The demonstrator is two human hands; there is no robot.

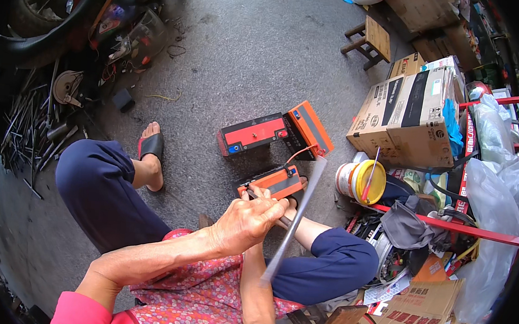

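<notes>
My left hand (253, 217) is closed round a dark, rod-like handle (286, 221). Beyond that handle a long grey metal strip (302, 210) slants across the view, smeared by motion; its kind is unclear. My right hand (263, 194) lies mostly hidden below the left, its curled fingertips beside the near orange-and-grey battery (278, 182). This battery sits on the ground by my right foot. A thin orange-red wire (297, 155) runs from it toward the far orange-and-grey battery (309, 129). To their left lies a red-and-black battery (253, 135).
A yellow-lidded tub (370, 181) with a screwdriver (371, 172) on top stands at right. Behind are a large cardboard box (399, 112) and a wooden stool (372, 41). Tyres (47, 51) and metal rods (31, 129) crowd the left. A flattened carton (406, 317) lies near right.
</notes>
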